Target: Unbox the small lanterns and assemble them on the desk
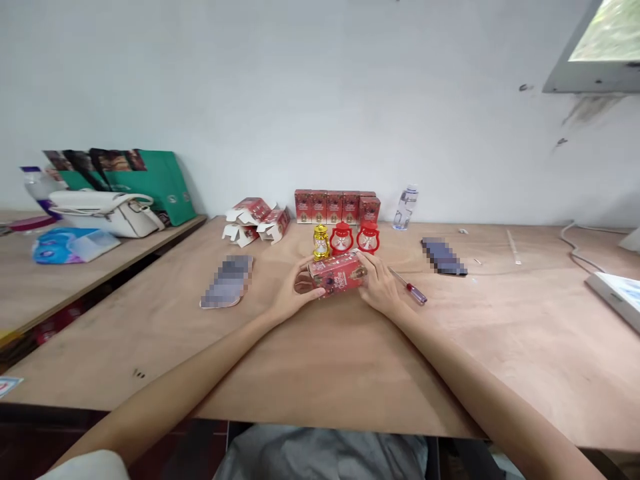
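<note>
A red printed cardboard box (340, 275) lies on its side between my two hands, over the middle of the table. My left hand (295, 288) grips its left end, thumb along the front face. At the right end my right hand (379, 283) is closed on the box, with some fingers hidden behind it. Just beyond the box stand a small gold lantern (321, 243) and two red lanterns, one in the centre (341, 238) and one to the right (369, 237). A screwdriver (416, 293) with a purple-red handle lies beside my right hand.
Several red boxes (327, 207) stand in a row against the wall. Opened boxes (256, 220) are piled left of them. A clear bottle (405, 208) stands to the right. Two phones, left (227, 282) and right (443, 257), lie on the table (320, 360). A white handbag (107, 212) sits far left.
</note>
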{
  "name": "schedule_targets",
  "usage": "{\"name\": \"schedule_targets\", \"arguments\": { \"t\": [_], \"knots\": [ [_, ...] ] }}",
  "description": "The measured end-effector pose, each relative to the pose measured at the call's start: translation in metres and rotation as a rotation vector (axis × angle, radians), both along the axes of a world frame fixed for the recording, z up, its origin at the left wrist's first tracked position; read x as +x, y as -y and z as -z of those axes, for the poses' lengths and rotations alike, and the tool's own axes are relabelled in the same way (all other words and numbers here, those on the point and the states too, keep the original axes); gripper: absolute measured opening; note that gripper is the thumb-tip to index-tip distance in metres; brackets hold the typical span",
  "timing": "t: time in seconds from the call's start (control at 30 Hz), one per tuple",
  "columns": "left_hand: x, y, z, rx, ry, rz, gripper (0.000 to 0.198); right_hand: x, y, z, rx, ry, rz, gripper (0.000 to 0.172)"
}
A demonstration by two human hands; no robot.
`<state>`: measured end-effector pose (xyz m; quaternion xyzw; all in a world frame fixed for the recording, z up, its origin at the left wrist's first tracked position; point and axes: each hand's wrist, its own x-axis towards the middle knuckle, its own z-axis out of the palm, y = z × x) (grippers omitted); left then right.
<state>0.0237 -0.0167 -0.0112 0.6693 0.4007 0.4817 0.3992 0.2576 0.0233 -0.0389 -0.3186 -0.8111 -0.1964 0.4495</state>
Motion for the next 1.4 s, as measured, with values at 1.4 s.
{"name": "schedule_targets", "arguments": {
  "t": [1.4],
  "knots": [
    [-0.003, 0.002, -0.001, 0.178, -0.132, -0.163, 0.055, 0.004, -0.005, -0.001, -0.149, -0.106, 0.023, 0.076]
  ]
}}
